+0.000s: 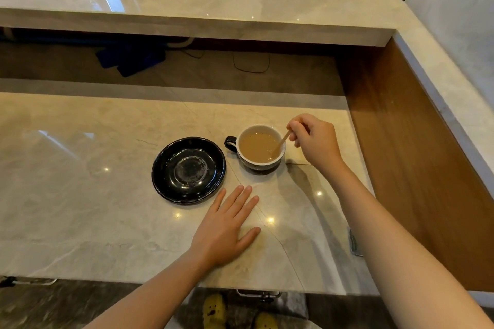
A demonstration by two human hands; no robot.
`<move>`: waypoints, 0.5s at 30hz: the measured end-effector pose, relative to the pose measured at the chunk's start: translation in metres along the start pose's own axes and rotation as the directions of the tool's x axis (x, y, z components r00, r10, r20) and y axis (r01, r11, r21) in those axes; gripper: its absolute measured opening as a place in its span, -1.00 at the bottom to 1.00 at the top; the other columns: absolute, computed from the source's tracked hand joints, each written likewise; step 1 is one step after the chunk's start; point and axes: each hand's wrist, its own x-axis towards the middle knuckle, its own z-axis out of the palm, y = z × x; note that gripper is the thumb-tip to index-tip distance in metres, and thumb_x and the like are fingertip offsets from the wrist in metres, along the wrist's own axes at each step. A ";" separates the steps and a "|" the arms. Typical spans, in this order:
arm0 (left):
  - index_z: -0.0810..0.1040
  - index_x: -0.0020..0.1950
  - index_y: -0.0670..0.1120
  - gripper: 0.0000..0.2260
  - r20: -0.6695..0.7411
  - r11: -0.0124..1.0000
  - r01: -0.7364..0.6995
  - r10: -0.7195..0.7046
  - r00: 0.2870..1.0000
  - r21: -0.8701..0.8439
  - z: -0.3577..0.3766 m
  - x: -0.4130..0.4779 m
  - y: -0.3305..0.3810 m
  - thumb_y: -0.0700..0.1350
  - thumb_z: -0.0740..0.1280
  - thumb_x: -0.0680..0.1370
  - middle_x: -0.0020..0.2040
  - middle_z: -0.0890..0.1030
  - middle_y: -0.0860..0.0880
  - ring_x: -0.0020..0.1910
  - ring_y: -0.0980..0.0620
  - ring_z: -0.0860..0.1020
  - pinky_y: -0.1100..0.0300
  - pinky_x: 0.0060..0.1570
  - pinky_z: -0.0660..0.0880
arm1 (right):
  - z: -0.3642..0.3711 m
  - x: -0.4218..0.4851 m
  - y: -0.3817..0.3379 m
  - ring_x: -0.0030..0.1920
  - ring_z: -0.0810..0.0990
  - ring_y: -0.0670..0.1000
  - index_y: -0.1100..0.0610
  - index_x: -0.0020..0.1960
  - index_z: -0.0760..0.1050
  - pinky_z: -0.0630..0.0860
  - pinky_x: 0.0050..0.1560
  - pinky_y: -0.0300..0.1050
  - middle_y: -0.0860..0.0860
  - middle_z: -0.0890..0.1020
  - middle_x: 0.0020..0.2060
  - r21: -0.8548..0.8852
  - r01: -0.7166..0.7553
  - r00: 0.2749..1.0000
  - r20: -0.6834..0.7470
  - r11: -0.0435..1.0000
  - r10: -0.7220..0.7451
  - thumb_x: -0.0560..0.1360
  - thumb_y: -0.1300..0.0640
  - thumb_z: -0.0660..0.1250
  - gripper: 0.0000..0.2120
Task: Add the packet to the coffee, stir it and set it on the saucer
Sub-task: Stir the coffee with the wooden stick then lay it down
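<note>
A dark cup (260,165) with a white inside holds light brown coffee and stands on the marble counter, its handle pointing left. My right hand (314,141) is just right of the cup, pinching a wooden stir stick (280,143) whose lower end dips into the coffee. An empty black saucer (188,169) lies to the left of the cup, apart from it. My left hand (227,227) rests flat on the counter in front of the saucer, fingers spread, holding nothing. No packet is visible.
The marble counter (80,195) runs left and toward me. A raised marble ledge (187,27) crosses behind it, with a dark gap, blue cloth (131,57) and a black cable (251,65) beneath. A wooden side panel (401,141) stands at the right.
</note>
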 end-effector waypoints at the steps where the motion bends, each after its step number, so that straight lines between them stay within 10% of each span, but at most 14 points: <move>1: -0.02 0.50 0.08 -0.43 -0.006 1.000 0.000 0.000 1.000 -0.002 0.000 0.000 0.000 0.26 -0.04 0.55 0.53 -0.06 0.05 0.49 0.09 -0.18 0.02 0.42 -0.21 | 0.004 -0.003 0.001 -0.38 0.48 -0.08 0.21 -0.10 0.57 0.43 -0.32 -0.29 0.07 0.57 -0.34 0.027 -0.024 1.000 -0.007 0.999 0.024 0.55 0.20 0.17 -0.79; 15: 0.09 0.49 0.05 -0.45 -0.034 1.000 -0.002 0.002 0.999 0.005 0.002 0.000 0.000 0.25 0.00 0.56 0.52 0.07 0.01 0.50 0.07 -0.07 0.01 0.42 -0.11 | 0.022 0.003 0.009 -0.36 0.49 -0.07 0.20 -0.08 0.55 0.42 -0.34 -0.33 0.06 0.57 -0.31 0.117 -0.081 0.965 -0.238 0.990 0.107 0.57 0.19 0.16 -0.80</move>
